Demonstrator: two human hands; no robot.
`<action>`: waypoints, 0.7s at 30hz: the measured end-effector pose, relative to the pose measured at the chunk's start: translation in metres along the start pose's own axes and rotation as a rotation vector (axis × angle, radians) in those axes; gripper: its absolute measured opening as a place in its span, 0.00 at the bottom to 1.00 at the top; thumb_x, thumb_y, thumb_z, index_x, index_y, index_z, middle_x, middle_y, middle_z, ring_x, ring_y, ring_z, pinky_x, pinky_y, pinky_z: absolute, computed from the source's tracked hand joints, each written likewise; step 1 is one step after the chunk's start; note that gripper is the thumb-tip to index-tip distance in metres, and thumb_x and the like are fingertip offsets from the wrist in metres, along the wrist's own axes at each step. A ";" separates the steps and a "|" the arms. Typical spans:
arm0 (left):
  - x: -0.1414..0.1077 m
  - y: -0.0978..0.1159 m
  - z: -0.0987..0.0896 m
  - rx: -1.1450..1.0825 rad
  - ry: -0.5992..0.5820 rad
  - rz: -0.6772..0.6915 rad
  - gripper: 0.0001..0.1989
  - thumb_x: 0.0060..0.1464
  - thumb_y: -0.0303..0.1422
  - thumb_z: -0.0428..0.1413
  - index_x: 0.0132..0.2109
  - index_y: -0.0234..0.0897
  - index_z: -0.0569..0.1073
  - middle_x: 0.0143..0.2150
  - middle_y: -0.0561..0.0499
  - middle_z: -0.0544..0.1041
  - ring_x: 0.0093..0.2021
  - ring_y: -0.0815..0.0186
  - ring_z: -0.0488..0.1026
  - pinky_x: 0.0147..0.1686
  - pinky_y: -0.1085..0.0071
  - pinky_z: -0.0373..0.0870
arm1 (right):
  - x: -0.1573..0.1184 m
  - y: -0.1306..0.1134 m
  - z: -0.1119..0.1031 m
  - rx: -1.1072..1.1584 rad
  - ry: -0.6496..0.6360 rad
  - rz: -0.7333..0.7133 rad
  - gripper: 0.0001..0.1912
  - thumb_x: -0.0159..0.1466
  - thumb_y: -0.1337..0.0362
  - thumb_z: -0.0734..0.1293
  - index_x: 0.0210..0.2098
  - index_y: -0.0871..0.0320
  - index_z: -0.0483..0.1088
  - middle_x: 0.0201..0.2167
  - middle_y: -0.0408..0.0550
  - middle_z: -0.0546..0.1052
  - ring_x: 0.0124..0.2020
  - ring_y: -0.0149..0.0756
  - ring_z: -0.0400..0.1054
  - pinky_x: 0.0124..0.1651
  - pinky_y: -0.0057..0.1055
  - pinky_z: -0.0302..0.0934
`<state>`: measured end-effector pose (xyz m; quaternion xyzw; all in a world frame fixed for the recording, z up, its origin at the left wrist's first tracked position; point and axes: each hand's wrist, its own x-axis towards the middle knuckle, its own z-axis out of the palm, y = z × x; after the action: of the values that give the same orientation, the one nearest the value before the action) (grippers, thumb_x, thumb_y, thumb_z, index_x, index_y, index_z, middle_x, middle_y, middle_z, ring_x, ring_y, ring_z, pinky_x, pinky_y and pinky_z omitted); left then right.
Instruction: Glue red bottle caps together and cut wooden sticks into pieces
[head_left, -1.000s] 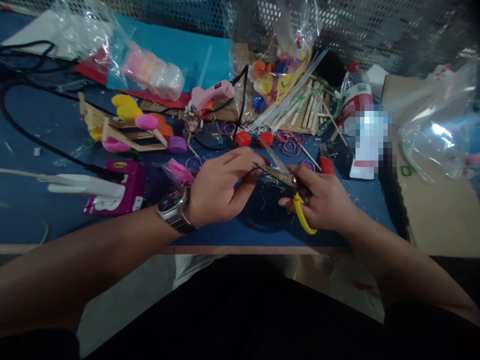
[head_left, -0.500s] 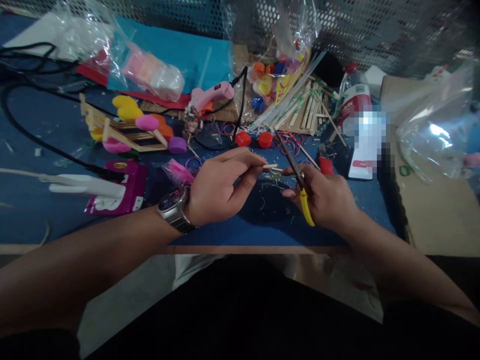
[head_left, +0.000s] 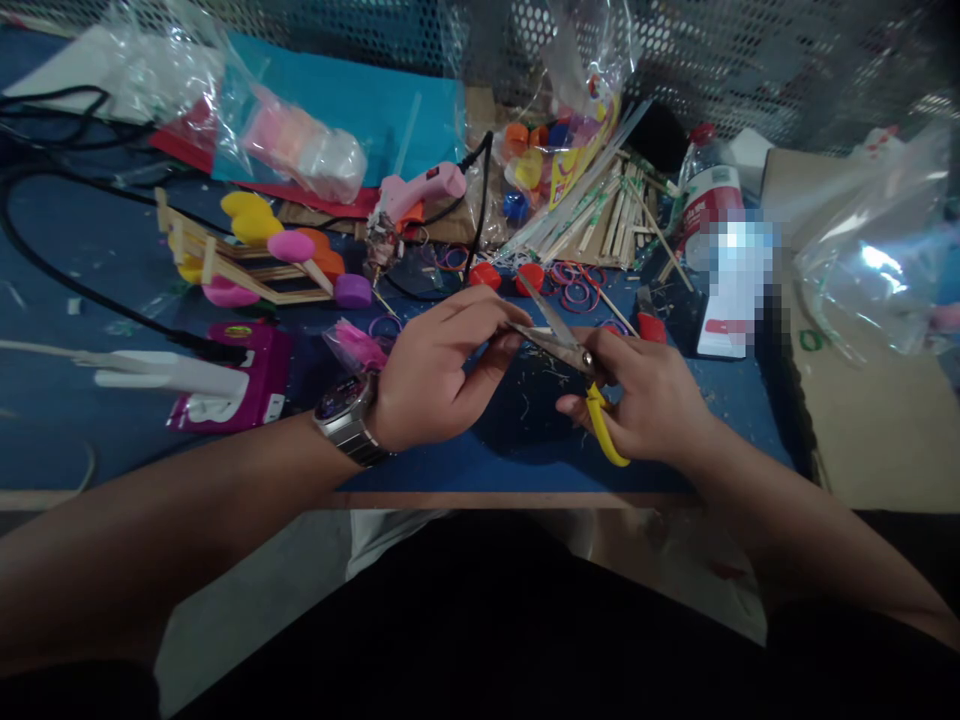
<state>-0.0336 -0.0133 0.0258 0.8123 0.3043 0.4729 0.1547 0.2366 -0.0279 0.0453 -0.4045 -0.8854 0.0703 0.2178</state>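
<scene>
My left hand point(head_left: 442, 375), with a watch at its wrist, pinches a short wooden stick point(head_left: 534, 331) between thumb and fingertips. In my right hand point(head_left: 649, 395) are yellow-handled scissors point(head_left: 604, 425), their blades spread apart and pointing left. The lower blade reaches my left fingertips and overlaps the stick, hiding part of it. Behind my hands, two red caps point(head_left: 529, 279) lie beside coloured rubber bands point(head_left: 577, 287). To the left stands a wooden stick frame point(head_left: 255, 275) with coloured round pieces on it.
A pink glue gun point(head_left: 424, 188) with a black cord lies behind my left hand. Farther right are a pile of sticks point(head_left: 622, 215), a bottle point(head_left: 709, 190) and cardboard point(head_left: 870, 400). A purple power strip point(head_left: 277, 375) with plugs is at the left.
The scissors have turned so their blades point left and stand apart, with one blade now at the stick. My left hand has hardly moved.
</scene>
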 end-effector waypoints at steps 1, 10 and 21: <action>0.000 0.000 0.000 -0.003 0.003 0.004 0.09 0.75 0.30 0.54 0.47 0.41 0.78 0.47 0.46 0.87 0.48 0.60 0.86 0.50 0.61 0.85 | 0.000 0.000 0.000 0.002 0.009 -0.007 0.34 0.75 0.34 0.64 0.59 0.58 0.78 0.27 0.44 0.76 0.25 0.38 0.69 0.31 0.35 0.60; -0.002 -0.002 0.002 -0.014 0.038 0.021 0.07 0.76 0.32 0.54 0.47 0.41 0.78 0.44 0.47 0.85 0.47 0.60 0.83 0.50 0.61 0.83 | 0.000 0.000 0.001 -0.015 0.019 0.000 0.37 0.75 0.33 0.63 0.61 0.58 0.77 0.28 0.45 0.76 0.25 0.39 0.68 0.31 0.35 0.59; -0.001 -0.001 0.000 -0.021 0.004 0.016 0.08 0.73 0.30 0.54 0.49 0.42 0.79 0.44 0.46 0.86 0.46 0.58 0.84 0.49 0.58 0.85 | -0.001 0.001 0.002 0.003 -0.026 -0.011 0.37 0.76 0.34 0.63 0.64 0.58 0.76 0.32 0.48 0.80 0.29 0.42 0.73 0.35 0.36 0.63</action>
<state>-0.0340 -0.0129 0.0244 0.8121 0.2931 0.4789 0.1591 0.2370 -0.0282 0.0429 -0.3982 -0.8904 0.0754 0.2073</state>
